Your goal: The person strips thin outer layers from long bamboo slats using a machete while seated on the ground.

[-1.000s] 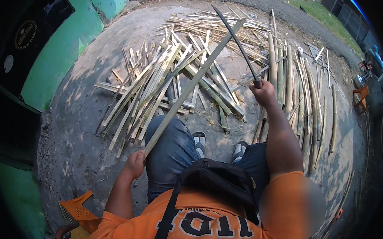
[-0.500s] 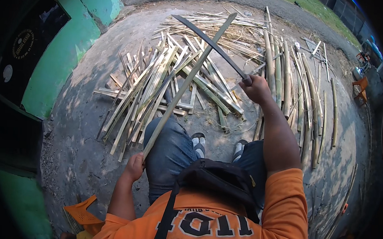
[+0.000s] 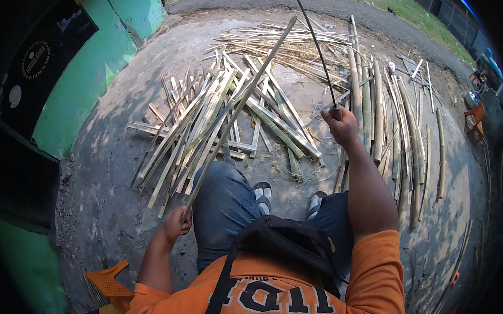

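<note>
A long bamboo strip (image 3: 224, 135) slants up and away from my left hand (image 3: 177, 224), whose fingers are closed around its near end beside my left knee. The strip passes in front of a heap of split bamboo strips (image 3: 200, 121) on the ground. My right hand (image 3: 342, 126) is raised on the far right and grips the handle of a machete. The long, dark machete blade (image 3: 323, 58) points away and slightly left, seen nearly edge-on, its tip reaching the top of the picture. Blade and strip are apart in the picture.
Bamboo poles (image 3: 377, 115) lie lengthwise on the right. Thinner strips (image 3: 284, 43) are spread farther off. A green wall (image 3: 68, 101) stands at left. An orange plastic chair (image 3: 108, 280) is at lower left, another orange chair (image 3: 475, 123) at far right. Beyond runs a road (image 3: 258, 6).
The machete blade has swung from crossing over the strip to pointing up and away, clear of it. My left hand has shifted slightly left, and the strip has turned to show a narrower side.
</note>
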The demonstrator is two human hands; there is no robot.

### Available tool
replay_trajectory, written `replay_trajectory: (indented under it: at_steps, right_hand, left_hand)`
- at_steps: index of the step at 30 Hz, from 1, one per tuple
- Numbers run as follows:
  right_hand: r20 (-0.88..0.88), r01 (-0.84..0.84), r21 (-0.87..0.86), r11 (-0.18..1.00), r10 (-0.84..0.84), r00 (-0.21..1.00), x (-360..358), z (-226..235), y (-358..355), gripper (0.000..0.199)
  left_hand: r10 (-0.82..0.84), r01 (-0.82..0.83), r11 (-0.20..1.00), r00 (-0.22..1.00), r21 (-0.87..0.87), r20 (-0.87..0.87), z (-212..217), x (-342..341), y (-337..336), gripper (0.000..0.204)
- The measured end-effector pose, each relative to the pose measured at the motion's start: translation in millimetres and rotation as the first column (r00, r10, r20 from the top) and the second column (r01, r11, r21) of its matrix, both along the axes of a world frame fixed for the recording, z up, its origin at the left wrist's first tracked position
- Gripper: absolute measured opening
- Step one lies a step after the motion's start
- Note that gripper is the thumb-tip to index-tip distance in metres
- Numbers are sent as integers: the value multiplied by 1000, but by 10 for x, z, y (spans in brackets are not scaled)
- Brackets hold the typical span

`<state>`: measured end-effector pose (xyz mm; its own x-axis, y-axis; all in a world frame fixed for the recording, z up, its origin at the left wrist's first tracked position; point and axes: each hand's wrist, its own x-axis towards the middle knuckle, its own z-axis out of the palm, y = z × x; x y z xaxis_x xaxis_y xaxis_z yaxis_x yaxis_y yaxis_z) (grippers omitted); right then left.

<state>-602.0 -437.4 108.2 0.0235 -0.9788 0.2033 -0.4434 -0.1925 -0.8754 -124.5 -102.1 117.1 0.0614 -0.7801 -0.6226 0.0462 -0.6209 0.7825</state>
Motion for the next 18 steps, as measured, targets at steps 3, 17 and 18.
replay_trajectory:
  at_steps: [3,17,18]
  right_hand:
    - [108,-102,68,992,94,990,124,87,79,38]
    - [623,-374,71,925,252,740,1055,976,940,27]
    - [674,-372,80,925,225,704,1085,1033,995,25]
  left_hand:
    - [17,-17,998,1000,-68,-3,212,-49,-37,38]
    - [75,67,842,968,-535,238,473,-608,-617,31]
    - [81,59,821,973,-567,218,513,-681,-680,29]
